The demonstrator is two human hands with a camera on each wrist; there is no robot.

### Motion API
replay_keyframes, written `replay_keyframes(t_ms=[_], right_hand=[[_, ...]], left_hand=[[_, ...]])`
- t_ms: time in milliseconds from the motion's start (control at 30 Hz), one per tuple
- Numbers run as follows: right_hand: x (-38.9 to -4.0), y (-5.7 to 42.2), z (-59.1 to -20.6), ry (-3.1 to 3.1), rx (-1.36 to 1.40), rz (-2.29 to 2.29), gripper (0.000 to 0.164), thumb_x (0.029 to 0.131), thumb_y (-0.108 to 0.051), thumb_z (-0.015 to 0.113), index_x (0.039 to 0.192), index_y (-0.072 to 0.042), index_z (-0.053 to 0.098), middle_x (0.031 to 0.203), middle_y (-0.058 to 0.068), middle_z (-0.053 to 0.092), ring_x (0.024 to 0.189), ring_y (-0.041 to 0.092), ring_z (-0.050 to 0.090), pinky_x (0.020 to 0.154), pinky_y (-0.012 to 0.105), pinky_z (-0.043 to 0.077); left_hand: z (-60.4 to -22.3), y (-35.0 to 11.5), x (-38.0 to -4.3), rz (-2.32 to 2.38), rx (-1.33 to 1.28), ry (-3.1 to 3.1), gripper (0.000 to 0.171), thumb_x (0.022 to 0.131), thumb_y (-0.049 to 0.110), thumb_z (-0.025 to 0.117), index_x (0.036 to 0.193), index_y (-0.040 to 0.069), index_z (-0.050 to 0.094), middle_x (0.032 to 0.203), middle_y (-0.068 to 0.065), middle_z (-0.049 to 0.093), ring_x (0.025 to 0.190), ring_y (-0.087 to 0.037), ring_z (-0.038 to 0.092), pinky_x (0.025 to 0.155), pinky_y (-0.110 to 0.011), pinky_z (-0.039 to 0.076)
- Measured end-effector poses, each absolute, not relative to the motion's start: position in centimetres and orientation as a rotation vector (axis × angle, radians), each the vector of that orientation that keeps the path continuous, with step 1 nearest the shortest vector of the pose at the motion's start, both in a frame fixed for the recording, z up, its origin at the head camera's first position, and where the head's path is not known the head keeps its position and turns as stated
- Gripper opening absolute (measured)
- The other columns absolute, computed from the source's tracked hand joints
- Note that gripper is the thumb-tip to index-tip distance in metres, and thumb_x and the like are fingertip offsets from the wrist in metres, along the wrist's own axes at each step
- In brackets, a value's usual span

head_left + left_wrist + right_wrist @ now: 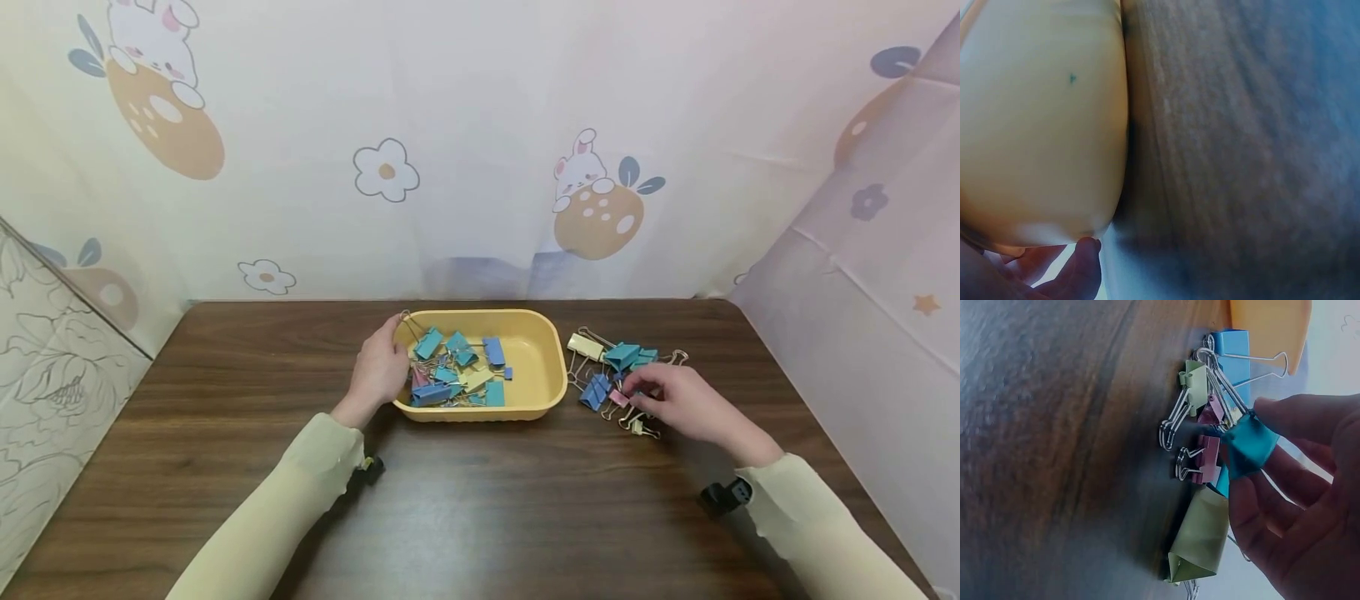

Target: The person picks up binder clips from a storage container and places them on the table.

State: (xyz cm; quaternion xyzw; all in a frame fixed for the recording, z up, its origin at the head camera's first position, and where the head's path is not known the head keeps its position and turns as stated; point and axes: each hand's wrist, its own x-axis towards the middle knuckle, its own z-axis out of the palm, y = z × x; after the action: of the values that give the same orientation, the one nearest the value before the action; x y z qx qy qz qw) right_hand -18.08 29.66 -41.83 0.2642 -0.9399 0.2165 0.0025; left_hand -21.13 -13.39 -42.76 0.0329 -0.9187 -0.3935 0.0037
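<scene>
A yellow plastic basket (pixel 538 367) sits on the table with several binder clips (pixel 461 348) in teal, blue, yellow and pink heaped toward its left part. My left hand (pixel 380 367) grips the basket's left end; in the left wrist view its fingertips (pixel 1088 250) show at the basket's end wall. To the right of the basket, my right hand (pixel 678 402) is at a loose pile of binder clips. Its thumb and fingers pinch a teal binder clip (pixel 1250 445), wire handles toward the pile. Under it lie pink clips (pixel 1207 459) and a larger yellow clip (pixel 1200 534).
The brown wooden table (pixel 480 500) stands against a patterned curtain (pixel 465 125) at the back, with more curtain (pixel 885 317) along the right side. A blue clip (pixel 596 392) and a pale yellow clip (pixel 585 346) lie near the basket's right end.
</scene>
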Motion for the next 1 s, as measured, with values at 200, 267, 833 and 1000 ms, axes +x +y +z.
replay_keyframes(t_ms=[200, 267, 833, 1000], right_hand=[[-18.2, 29.9, -41.5, -2.959, 0.788, 0.642, 0.017, 0.081, -0.007, 0.070, 0.094, -0.018, 0.068, 0.088, -0.008, 0.064, 0.078, 0.007, 0.057, 0.064, 0.030, 0.048], [-18.3, 30.0, -41.4, -2.962, 0.759, 0.651, 0.016, 0.082, -0.009, 0.070, 0.094, -0.018, 0.068, 0.088, -0.008, 0.064, 0.079, 0.008, 0.058, 0.064, 0.031, 0.049], [-19.8, 21.5, -37.9, -2.820, 0.908, 0.859, 0.012, 0.086, -0.011, 0.065, 0.094, -0.019, 0.065, 0.089, -0.005, 0.062, 0.061, 0.006, 0.057, 0.054, 0.027, 0.049], [-20.4, 17.7, -38.7, -2.752, 1.055, 0.812, 0.011, 0.084, -0.010, 0.067, 0.094, -0.014, 0.067, 0.090, -0.005, 0.064, 0.080, 0.006, 0.058, 0.067, 0.028, 0.050]], left_hand=[[-42.7, -13.2, -21.3, -1.257, 0.109, -2.873, 0.052, 0.096, 0.015, 0.036, 0.147, 0.017, 0.029, 0.141, -0.009, 0.042, 0.047, -0.017, 0.040, 0.048, -0.034, 0.039], [-42.7, -13.2, -21.3, -1.265, 0.108, -2.872, 0.052, 0.096, 0.015, 0.036, 0.147, 0.017, 0.029, 0.141, -0.009, 0.042, 0.047, -0.017, 0.040, 0.047, -0.034, 0.039], [-42.7, -13.2, -21.2, -1.252, 0.103, -2.878, 0.052, 0.096, 0.015, 0.037, 0.147, 0.018, 0.029, 0.141, -0.010, 0.042, 0.062, -0.023, 0.053, 0.052, -0.034, 0.042], [-42.7, -13.4, -21.1, -1.277, 0.102, -2.881, 0.053, 0.096, 0.014, 0.037, 0.148, 0.017, 0.028, 0.141, -0.012, 0.042, 0.048, -0.019, 0.045, 0.046, -0.033, 0.041]])
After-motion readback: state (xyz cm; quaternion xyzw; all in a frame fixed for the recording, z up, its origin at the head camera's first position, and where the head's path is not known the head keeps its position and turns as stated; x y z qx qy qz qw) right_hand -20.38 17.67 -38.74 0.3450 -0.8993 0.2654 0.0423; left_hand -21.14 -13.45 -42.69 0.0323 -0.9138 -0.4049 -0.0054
